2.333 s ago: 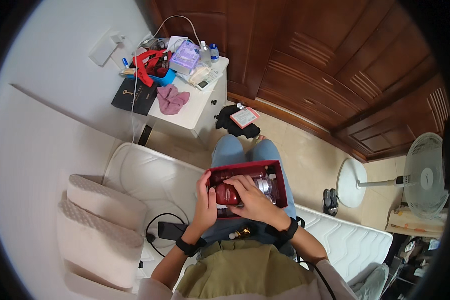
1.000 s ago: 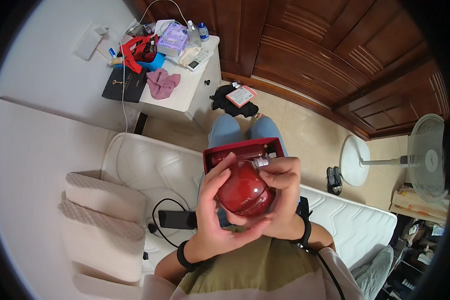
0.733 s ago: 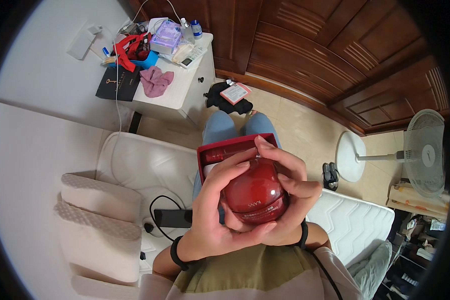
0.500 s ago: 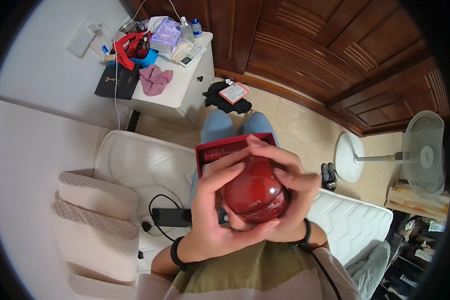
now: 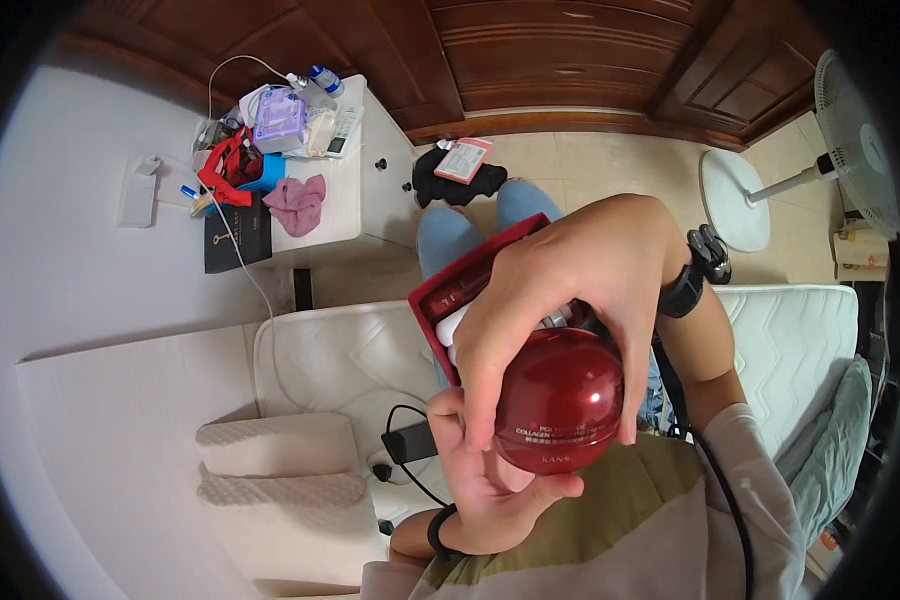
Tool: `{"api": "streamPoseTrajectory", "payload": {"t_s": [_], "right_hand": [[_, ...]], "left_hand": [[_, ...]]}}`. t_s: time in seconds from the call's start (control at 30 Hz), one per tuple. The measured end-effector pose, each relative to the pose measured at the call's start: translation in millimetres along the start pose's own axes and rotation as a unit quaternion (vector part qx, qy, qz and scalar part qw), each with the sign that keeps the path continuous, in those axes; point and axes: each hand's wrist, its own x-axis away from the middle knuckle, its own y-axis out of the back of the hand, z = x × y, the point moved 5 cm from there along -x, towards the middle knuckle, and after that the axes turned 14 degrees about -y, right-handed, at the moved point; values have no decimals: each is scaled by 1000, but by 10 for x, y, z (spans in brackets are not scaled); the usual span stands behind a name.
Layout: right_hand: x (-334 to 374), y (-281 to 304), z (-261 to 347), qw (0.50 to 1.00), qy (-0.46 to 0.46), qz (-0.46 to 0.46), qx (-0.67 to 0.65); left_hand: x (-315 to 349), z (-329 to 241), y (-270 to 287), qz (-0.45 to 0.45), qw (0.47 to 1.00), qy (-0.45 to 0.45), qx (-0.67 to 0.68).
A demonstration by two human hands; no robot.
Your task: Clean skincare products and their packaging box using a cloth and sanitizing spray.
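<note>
A glossy dark red, dome-shaped cosmetic jar (image 5: 560, 392) is held in front of my belly, its pale lettering facing me. My right hand (image 5: 575, 260) arches over it from the far side and grips it, fingers on the left, thumb on the right. Beneath the jar, my left hand (image 5: 500, 495) cups its lower left side with curled fingers and thumb. An open red box (image 5: 427, 330) rests on my lap just beyond the jar, partly hidden by my right hand. Inside it show a red tube or bottle (image 5: 457, 295) and a white rounded item (image 5: 452, 326).
I sit on a pale mattress (image 5: 315, 350) with a black phone (image 5: 410, 441) and cable to my left. A white cabinet (image 5: 345, 205) holding a purple pack (image 5: 280, 120) and a pink cloth (image 5: 296, 204) stands far left. A white fan (image 5: 735, 200) is far right.
My right hand has shifted from the jar's side to arch over it. The lettering on the jar now shows more fully. The view has turned, and the red box sits more tilted.
</note>
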Motion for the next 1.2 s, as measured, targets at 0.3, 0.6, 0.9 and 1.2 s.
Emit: {"api": "streamPoseTrajectory", "payload": {"t_s": [0.3,0.6,0.9,1.2], "right_hand": [[21,-36,-40,999,25,43,-19],[451,180,-239,962,-218,-134,99],[1256,24,-1062,777,-481,-338,224],[1139,-61,-1350,707,-520,-319,357]], "left_hand": [[-71,-34,-114,27,999,20,-8],[-173,176,216,-1,982,186,18],[18,111,1081,-143,982,104,-69],[60,154,1336,-164,969,84,-165]]}}
